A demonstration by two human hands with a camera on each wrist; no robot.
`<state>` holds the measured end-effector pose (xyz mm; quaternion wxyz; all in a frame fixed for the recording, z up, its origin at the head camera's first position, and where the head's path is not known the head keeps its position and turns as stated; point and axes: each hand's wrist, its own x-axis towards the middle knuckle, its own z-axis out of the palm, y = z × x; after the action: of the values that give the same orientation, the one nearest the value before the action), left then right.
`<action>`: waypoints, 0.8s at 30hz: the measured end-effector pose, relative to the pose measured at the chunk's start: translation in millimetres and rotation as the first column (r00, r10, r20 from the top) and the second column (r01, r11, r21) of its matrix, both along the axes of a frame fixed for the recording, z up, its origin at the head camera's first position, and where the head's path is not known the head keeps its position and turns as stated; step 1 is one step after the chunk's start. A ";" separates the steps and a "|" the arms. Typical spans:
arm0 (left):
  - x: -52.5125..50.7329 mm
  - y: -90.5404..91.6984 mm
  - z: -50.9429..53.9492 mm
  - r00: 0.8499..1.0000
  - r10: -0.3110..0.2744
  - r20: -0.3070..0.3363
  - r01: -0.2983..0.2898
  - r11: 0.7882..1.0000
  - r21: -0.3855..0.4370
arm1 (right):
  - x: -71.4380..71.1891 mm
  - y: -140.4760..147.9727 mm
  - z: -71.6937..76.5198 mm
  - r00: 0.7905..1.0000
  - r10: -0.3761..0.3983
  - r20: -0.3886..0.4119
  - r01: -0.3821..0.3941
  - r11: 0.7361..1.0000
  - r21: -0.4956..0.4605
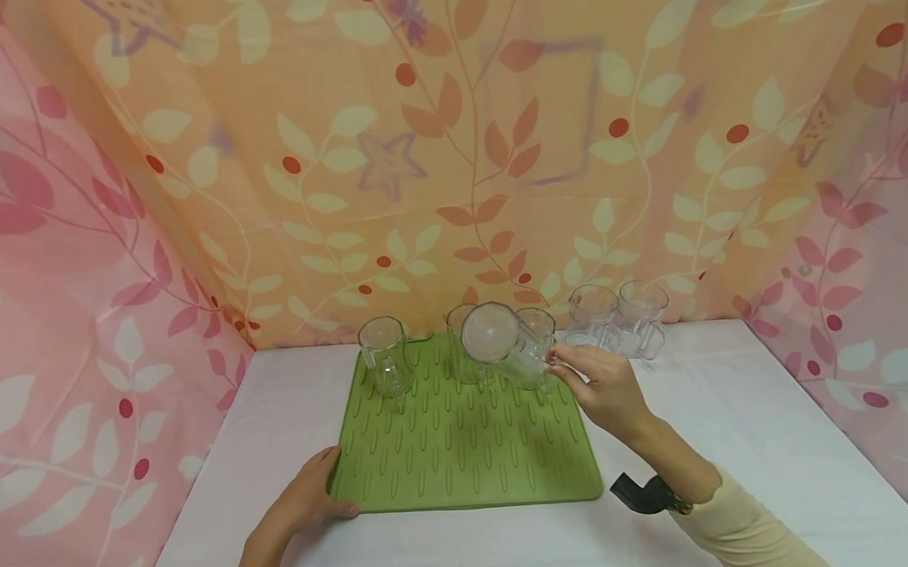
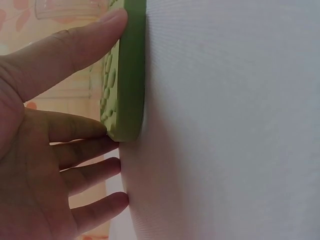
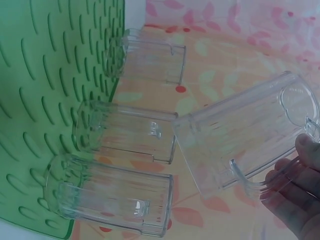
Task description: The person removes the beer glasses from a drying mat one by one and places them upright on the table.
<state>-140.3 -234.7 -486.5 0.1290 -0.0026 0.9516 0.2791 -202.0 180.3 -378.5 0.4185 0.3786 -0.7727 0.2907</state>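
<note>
A green ridged mat (image 1: 467,450) lies on the white table. The left hand (image 1: 304,493) rests at its front left corner; in the left wrist view the thumb lies over the mat's edge (image 2: 131,75) and the fingers are nearly straight beside it. The right hand (image 1: 608,386) pinches the handle of a clear glass mug (image 1: 491,332), tilted above the mat with its base toward the head camera. In the right wrist view this mug (image 3: 245,130) hangs apart from three upright mugs on the mat: one at the left (image 1: 386,357), two close together (image 1: 464,346) (image 1: 535,347).
Two more glass mugs (image 1: 592,312) (image 1: 641,314) stand on the table behind the right hand, beyond the mat's back right corner. Patterned cloth walls (image 1: 434,151) rise behind and at both sides. A black strapped device (image 1: 645,494) is on the right wrist.
</note>
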 end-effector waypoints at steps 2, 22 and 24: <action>0.1 0.2 0.8 1.000 -0.005 -0.003 0.005 1.000 0.001 | -0.2 -0.2 0.4 1.000 0.013 -0.011 -0.013 1.000 0.003; 1.2 13.1 8.5 0.994 -0.018 -0.105 0.018 1.000 -0.005 | 1.8 -2.4 -0.3 0.993 0.042 -0.113 -0.031 0.994 0.105; -1.3 17.4 14.7 0.992 -0.026 -0.120 0.027 1.000 0.014 | 1.6 -2.2 -0.8 0.990 0.035 -0.133 -0.019 0.993 0.119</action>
<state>-141.7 -217.3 -471.8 0.0752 0.0279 0.9553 0.2844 -200.5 178.1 -379.3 0.4427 0.4320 -0.7531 0.2242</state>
